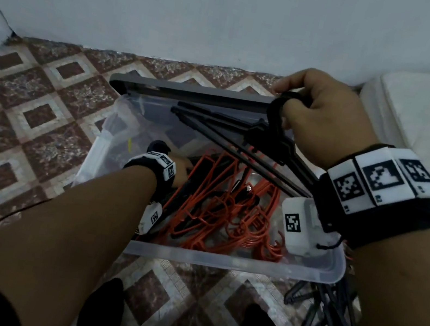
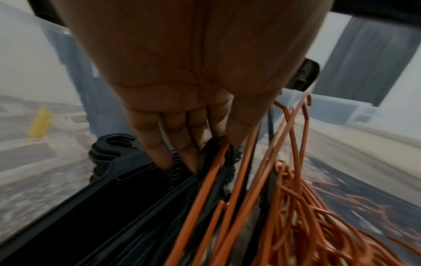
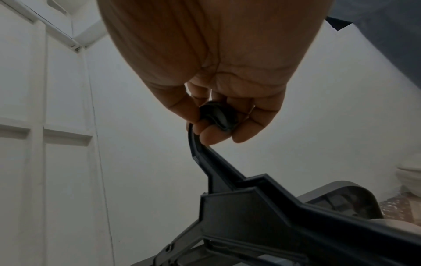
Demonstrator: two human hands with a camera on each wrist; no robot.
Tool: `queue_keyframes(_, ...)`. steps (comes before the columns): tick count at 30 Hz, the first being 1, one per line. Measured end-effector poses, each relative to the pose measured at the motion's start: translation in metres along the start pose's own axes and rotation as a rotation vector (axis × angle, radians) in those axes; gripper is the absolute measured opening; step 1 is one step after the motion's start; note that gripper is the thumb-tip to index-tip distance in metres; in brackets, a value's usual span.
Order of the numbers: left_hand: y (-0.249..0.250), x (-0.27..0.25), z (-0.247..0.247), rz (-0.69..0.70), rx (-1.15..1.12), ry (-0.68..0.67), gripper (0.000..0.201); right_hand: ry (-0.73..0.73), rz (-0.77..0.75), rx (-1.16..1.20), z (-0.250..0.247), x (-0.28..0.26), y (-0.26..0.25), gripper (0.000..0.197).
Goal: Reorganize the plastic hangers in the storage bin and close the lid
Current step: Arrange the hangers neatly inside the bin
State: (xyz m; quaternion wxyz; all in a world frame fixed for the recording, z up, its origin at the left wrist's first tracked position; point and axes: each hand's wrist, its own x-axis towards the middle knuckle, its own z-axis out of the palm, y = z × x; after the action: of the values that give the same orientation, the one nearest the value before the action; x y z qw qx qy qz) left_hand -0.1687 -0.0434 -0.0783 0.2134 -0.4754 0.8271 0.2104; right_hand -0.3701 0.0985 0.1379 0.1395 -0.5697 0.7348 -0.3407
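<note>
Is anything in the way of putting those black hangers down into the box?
Yes. The left hand and a tangle of orange hangers fill the box under the black hangers held by the right hand.

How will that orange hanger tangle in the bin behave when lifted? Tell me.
The orange hangers look thin and interlocked, so lifting one likely drags others. They look light. The left hand reaches among them with straight fingers; hooks may snag the black hangers.

Dim, soft light; wrist views blurred (edges warped), colours muted.
</note>
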Motion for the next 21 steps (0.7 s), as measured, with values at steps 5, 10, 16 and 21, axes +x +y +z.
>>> queue_keyframes(5,0.018,-0.028,-0.003,0.123,-0.031,-0.003,0.041,0.068,0.022,0.019,-0.003,0.002,0.001,0.022)
queue_keyframes(10,0.033,-0.070,-0.039,0.174,-0.084,0.117,0.028,0.170,0.042,0.028,-0.017,-0.004,-0.001,0.021)
queue_keyframes(16,0.034,-0.137,-0.104,0.169,-0.153,0.415,0.017,0.255,0.052,0.048,-0.041,-0.018,0.002,0.026)
queue_keyframes(21,0.025,-0.172,-0.126,0.130,-0.232,0.724,0.020,0.276,0.055,0.049,-0.046,-0.024,0.007,0.026)
